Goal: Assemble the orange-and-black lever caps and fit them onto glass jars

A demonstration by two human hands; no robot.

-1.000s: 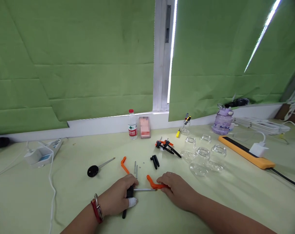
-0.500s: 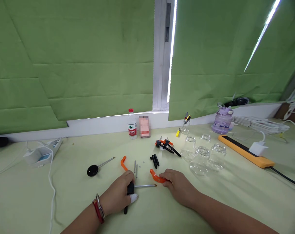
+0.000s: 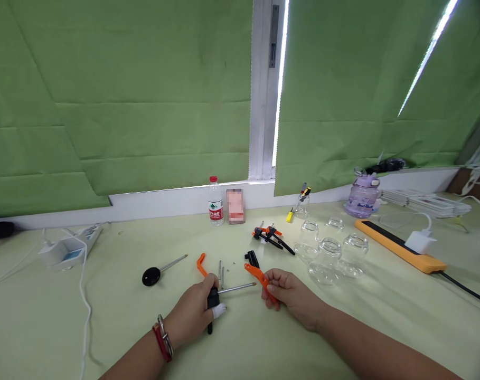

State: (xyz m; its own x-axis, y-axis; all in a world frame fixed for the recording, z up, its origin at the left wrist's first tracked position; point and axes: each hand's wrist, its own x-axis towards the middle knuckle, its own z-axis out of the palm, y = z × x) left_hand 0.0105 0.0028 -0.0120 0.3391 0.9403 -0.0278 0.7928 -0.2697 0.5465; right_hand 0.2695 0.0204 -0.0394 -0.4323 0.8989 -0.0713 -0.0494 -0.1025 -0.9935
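In my left hand (image 3: pixel 198 306) is a black piece (image 3: pixel 213 298), with a thin metal rod (image 3: pixel 237 288) pointing right from it and a black end showing below. The rod ends in a brownish tip. A white wrap covers one fingertip. My right hand (image 3: pixel 291 293) pinches a curved orange handle-like part (image 3: pixel 257 273), raised and tilted close to the rod's tip. Another orange part (image 3: pixel 201 264) lies beyond my left hand, partly hidden by it. Two metal pins (image 3: pixel 221 274) lie beside it. Small black parts (image 3: pixel 252 258) lie behind the orange piece I hold.
A black disc with a metal shaft (image 3: pixel 151 276) lies left. Black-and-orange assemblies (image 3: pixel 269 236), glass jars (image 3: pixel 329 258) and an orange power strip (image 3: pixel 400 245) are right. A water bottle (image 3: pixel 215 203) stands behind. A white cable (image 3: pixel 85 311) runs along the left.
My right hand has lifted and turned the orange part, with fingers now curled around its lower end. My left hand has tilted the rod so its tip is higher.
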